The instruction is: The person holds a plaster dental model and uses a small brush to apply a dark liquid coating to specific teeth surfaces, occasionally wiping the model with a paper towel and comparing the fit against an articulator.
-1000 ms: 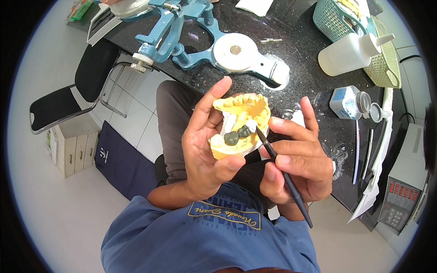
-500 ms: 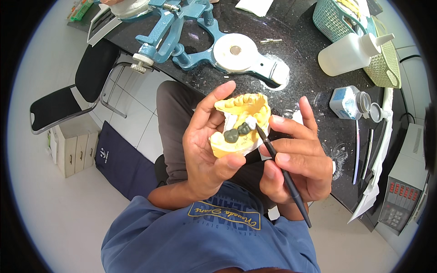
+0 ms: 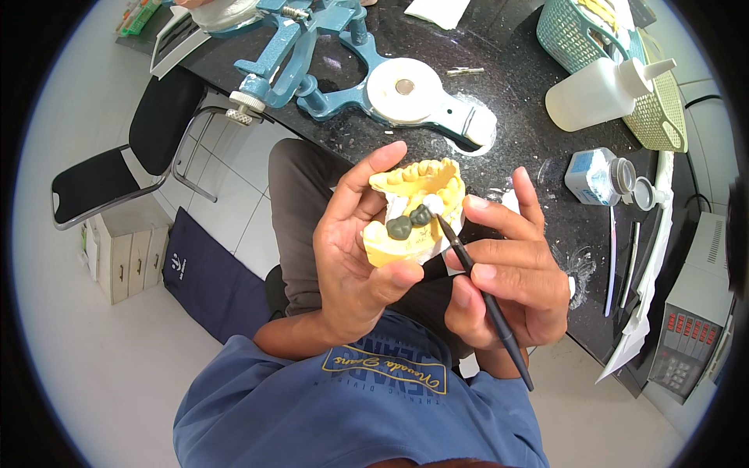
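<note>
A yellow dental model point(image 3: 394, 248) with a row of teeth is held between the fingers and thumb of my left hand point(image 3: 347, 269), above my lap. Dark green crowns point(image 3: 399, 228) sit on it, beside one white tooth point(image 3: 434, 203). My right hand point(image 3: 519, 285) is closed round a slim black pen-like tool point(image 3: 499, 318) with a pointed end; whether that end is bristle or metal, I cannot tell. The tip lies at the model, close to the white tooth. Some right fingers are stretched out near the model's right edge.
A blue articulator point(image 3: 351, 97) with a white round plate point(image 3: 402, 90) stands on the dark speckled worktop point(image 3: 511, 86). At the right are a squeeze bottle point(image 3: 589, 93), an uncapped jar point(image 3: 593, 175), baskets point(image 3: 573, 35) and a grey device point(image 3: 690, 300). A black chair point(image 3: 160, 121) stands left.
The model has tilted and shifted slightly up and right in my left hand. The tool tip has moved a little off the white tooth; my right hand is nearly still.
</note>
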{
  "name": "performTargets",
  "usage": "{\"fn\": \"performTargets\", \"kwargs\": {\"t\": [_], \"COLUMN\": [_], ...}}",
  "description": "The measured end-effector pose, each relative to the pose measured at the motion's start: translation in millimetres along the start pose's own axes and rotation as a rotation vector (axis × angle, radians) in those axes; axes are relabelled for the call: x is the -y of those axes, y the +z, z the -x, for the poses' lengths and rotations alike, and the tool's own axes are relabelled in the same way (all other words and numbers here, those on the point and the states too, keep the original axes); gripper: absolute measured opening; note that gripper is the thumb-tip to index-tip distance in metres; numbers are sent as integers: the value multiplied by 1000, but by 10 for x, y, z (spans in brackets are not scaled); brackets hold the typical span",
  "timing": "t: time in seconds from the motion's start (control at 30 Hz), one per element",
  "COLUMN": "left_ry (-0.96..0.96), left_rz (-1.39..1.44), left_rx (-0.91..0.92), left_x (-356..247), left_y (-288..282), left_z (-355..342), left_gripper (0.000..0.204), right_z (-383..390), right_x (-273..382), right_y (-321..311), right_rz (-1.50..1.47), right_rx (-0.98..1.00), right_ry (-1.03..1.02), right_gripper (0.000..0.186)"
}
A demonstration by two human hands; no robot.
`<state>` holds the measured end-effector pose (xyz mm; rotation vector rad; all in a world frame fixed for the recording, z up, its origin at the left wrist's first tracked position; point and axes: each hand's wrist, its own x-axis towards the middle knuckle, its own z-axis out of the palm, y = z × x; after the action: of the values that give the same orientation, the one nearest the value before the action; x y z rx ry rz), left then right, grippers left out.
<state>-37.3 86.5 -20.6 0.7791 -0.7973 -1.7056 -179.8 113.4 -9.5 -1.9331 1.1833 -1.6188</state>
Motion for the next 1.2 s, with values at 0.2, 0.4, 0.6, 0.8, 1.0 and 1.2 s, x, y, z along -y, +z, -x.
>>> {"fn": "performTargets", "kwargs": {"t": [0.2, 0.4, 0.6, 0.8, 1.0, 1.2], "left_ry": [-1, -7, -1, 19, 24, 32], "left_rz": [-5, -8, -18, -25, -27, -32], "left_rx": [-2, -1, 0, 10, 3, 1], "left_x": [-10, -10, -17, 0, -2, 10], "left_y": [14, 6, 14, -1, 5, 0], "left_z": [1, 0, 1, -1, 1, -5], "left_gripper": [113, 113, 113, 111, 111, 112], "right_z": [-5, -31, -34, -19, -33, -44], "right_x": [-12, 19, 15, -8, -3, 2], "right_y": [15, 30, 17, 0, -16, -17], "right_rz": [12, -19, -13, 31, 55, 71], "right_rx": [-5, -74, -74, 9, 33, 23], "right_ry": [-16, 30, 33, -25, -34, -28], "right_gripper": [18, 28, 28, 19, 20, 20]}}
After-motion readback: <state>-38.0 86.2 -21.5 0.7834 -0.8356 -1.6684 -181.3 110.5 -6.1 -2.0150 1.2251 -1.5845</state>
